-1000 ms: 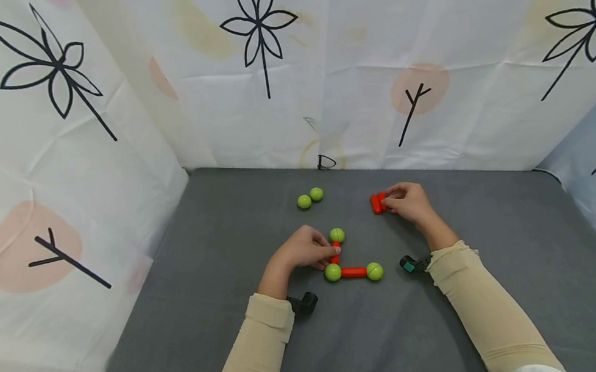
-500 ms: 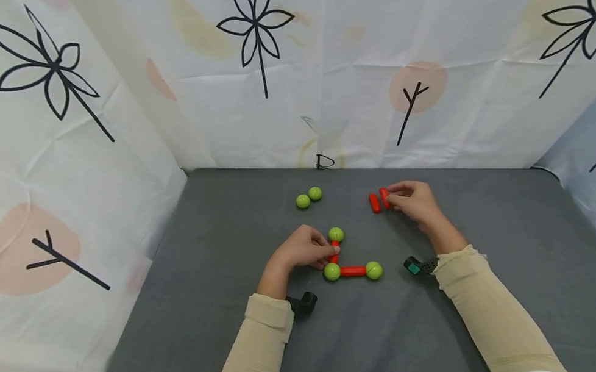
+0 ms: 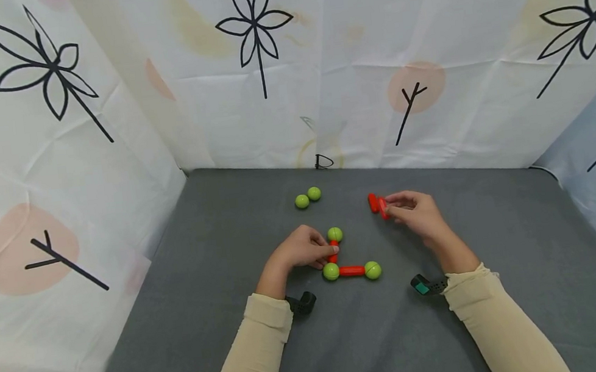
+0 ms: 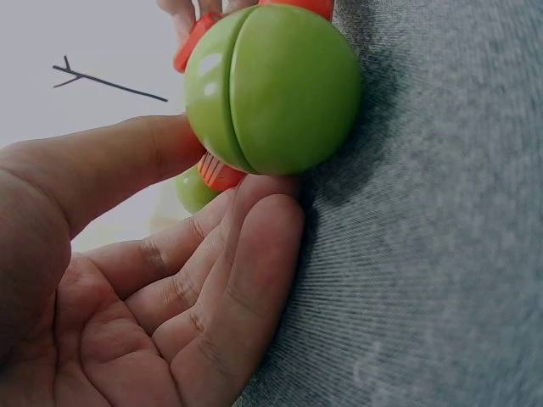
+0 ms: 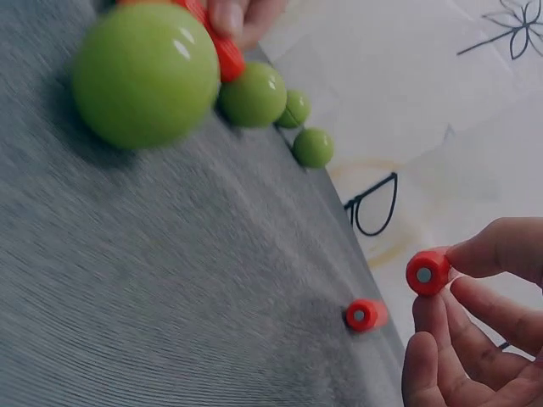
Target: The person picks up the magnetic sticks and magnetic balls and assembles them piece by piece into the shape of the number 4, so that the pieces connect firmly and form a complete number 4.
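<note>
My left hand (image 3: 303,249) pinches a red rod (image 3: 333,252) that joins two green balls, the far ball (image 3: 335,234) and the corner ball (image 3: 331,272). From the corner ball a second red rod (image 3: 352,270) runs right to another green ball (image 3: 372,270), making an L on the cloth. My right hand (image 3: 415,214) pinches a loose red rod (image 5: 427,273) between thumb and fingers; its grey round end faces the right wrist camera, and it looks raised off the cloth. Close beside it lies another red rod (image 3: 373,203).
Two loose green balls (image 3: 308,197) lie toward the back of the grey cloth-covered table (image 3: 215,232). White patterned fabric (image 3: 336,40) hangs behind it and along both sides. A black strap with a camera (image 3: 428,285) sits at the right wrist.
My right hand has drawn one red rod away from the other, first rightward, then back toward me. The left hand keeps its place on the joined pieces.
</note>
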